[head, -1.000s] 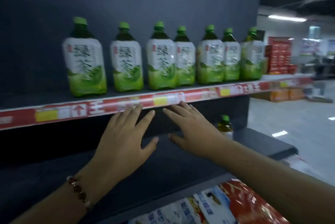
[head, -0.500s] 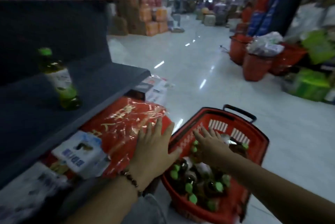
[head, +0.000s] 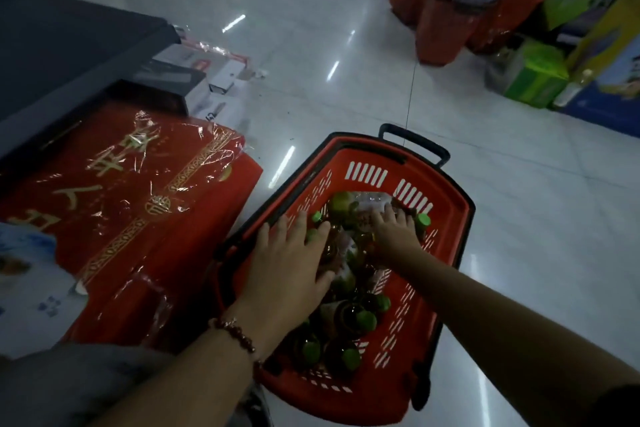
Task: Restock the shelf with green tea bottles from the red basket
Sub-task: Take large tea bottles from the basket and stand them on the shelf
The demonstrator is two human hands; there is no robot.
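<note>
The red basket (head: 446, 219) stands on the floor below me, holding several green tea bottles (head: 363, 317) with green caps. My left hand (head: 289, 267), a bead bracelet on its wrist, hovers flat over the bottles at the basket's left side with fingers spread. My right hand (head: 394, 231) reaches deeper, its fingers spread and resting on bottles near the far end. Neither hand grips a bottle. The dark shelf (head: 69, 42) edge is at the upper left.
A red gift box (head: 131, 205) wrapped in clear film lies left of the basket under the shelf, with white boxes (head: 221, 77) beyond it. Red bins (head: 443, 28) with bagged goods and green cartons (head: 533, 77) stand across the aisle at upper right.
My view swung down from the stocked shelf to the floor. Both hands dropped from the shelf edge into the basket, now over the bottles.
</note>
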